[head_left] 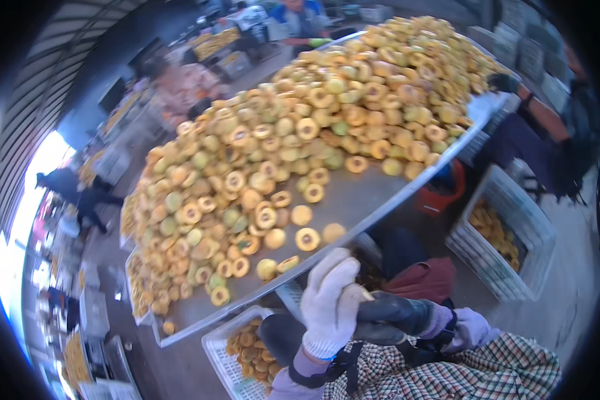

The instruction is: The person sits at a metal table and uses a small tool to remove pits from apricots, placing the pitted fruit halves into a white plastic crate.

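Observation:
My left hand (330, 300), in a white knit glove, is raised at the table's near edge with its fingers bent and pressed together. My right hand (388, 315), in a black glove, is closed and meets it fingertip to fingertip. A small pale-yellow bit (366, 295) shows between the two hands; the rest is hidden by the fingers, so I cannot tell what it is. Just beyond lies a large heap of yellow stone fruit (373, 93), many cut in half with dark centres, on a metal-topped table (380, 185). A few halves lie close to the near rim.
Below the table's edge, a white crate (213, 343) holds fruit pieces. Another pale crate (530, 223) with fruit stands on the floor to the right, beside a red container (441, 193). A co-worker's black-gloved hand (504, 83) touches the table's right end. Other people stand across the table.

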`<state>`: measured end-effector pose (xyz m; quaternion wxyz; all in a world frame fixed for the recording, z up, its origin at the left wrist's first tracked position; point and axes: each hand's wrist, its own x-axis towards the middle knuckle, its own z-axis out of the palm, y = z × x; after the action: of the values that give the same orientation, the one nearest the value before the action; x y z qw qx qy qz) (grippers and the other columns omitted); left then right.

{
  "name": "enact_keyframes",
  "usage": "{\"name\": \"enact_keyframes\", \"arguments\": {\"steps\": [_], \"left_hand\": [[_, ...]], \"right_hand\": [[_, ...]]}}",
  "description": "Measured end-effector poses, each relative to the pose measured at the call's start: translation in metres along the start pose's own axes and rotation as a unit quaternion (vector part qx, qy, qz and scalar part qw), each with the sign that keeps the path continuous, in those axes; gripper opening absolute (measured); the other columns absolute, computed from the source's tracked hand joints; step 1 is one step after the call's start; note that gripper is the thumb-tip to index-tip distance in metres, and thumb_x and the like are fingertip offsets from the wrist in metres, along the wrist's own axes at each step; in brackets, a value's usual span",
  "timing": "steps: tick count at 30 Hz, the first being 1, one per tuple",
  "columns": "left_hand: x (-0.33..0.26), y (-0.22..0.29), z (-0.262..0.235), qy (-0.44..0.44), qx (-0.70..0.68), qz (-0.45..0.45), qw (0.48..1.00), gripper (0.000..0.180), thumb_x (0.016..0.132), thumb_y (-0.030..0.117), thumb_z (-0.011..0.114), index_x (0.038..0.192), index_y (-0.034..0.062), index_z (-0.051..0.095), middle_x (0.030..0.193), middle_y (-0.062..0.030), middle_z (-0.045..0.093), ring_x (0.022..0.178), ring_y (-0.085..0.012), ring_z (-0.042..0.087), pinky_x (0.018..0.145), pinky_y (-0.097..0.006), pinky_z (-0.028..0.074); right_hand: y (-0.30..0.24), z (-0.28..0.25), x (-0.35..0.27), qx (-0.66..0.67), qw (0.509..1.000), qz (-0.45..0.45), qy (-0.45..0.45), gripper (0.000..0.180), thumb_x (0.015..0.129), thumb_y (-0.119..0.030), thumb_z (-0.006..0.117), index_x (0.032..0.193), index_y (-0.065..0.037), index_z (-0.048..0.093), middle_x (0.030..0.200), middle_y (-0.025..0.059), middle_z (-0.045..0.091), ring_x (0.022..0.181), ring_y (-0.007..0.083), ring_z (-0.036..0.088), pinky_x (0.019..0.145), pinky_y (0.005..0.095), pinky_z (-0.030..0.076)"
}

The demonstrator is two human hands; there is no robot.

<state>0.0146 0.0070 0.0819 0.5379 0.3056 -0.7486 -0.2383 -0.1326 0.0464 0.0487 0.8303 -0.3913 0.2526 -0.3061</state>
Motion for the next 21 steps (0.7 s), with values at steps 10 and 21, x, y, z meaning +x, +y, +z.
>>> {"name": "enact_keyframes", "arguments": {"steps": [10,21], "left_hand": [[0.000,0.001,-0.013,-0.031,0.012,0.029,0.999,0.028,0.085,0.007,0.060,0.113,0.0031,0.058,0.118,-0.0177,0.057,0.094,-0.0318,0.063,0.079,-0.034,0.051],[-0.015,0.009,-0.013,-0.027,0.051,-0.010,0.998,0.023,0.089,0.014,0.059,0.111,0.0051,0.060,0.116,-0.0145,0.058,0.096,-0.0302,0.061,0.081,-0.036,0.049]], "right_hand": [[0.017,0.000,-0.011,0.307,0.951,-0.008,-0.035,0.027,0.099,-0.024,0.044,0.105,-0.001,0.057,0.067,0.0009,0.052,0.045,0.0069,0.046,0.043,0.0221,0.039],[0.024,-0.005,-0.016,-0.061,0.994,-0.016,0.091,0.036,0.099,-0.037,0.040,0.086,-0.007,0.055,0.048,0.0003,0.044,0.035,0.0110,0.039,0.034,0.0242,0.031]]}}
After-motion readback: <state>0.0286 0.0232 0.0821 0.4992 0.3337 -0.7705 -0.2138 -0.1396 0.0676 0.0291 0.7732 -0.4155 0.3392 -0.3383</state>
